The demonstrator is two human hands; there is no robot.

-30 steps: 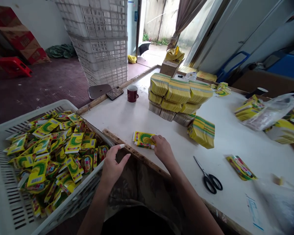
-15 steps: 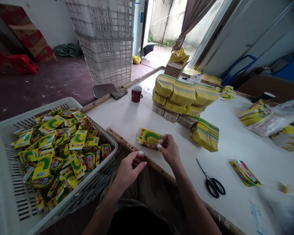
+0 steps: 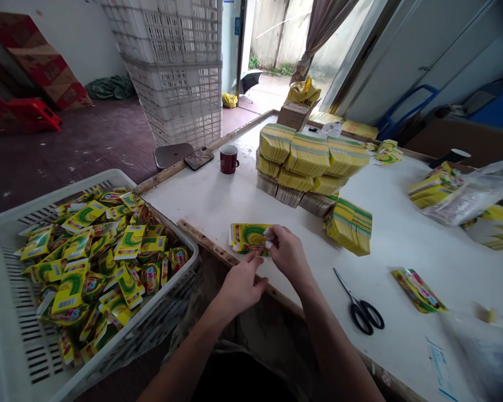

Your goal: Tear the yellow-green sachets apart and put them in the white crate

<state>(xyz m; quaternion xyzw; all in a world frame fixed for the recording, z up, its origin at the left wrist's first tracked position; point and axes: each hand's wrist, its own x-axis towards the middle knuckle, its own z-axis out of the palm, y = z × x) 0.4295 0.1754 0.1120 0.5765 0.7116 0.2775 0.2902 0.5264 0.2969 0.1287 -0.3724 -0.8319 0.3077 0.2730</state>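
Note:
A small yellow and green printed carton [image 3: 248, 234] lies flat near the table's front edge. My right hand [image 3: 288, 252] pinches its right end between thumb and fingers, which have white coverings on the tips. My left hand [image 3: 241, 283] is at the carton's near edge, fingertips against or just over it, thumb held apart. Scissors with black handles [image 3: 365, 314] lie to the right of my right forearm. Beyond them is a colourful flat packet [image 3: 419, 290]. Behind my hands stand stacked bundles of yellow cartons [image 3: 308, 162], with one bundle [image 3: 350, 226] in front.
On the left, a white plastic basket [image 3: 8, 223] holds many filled yellow-green packs. A maroon mug [image 3: 228, 160] and a phone [image 3: 199, 158] sit at the table's left side. Clear plastic bags [image 3: 478, 195] lie at the right. Tall white crates [image 3: 184, 84] stand behind.
My left hand has moved forward and right, up to the carton's near edge. The carton has turned slightly, its top edge now straighter, with my right hand still at its right end.

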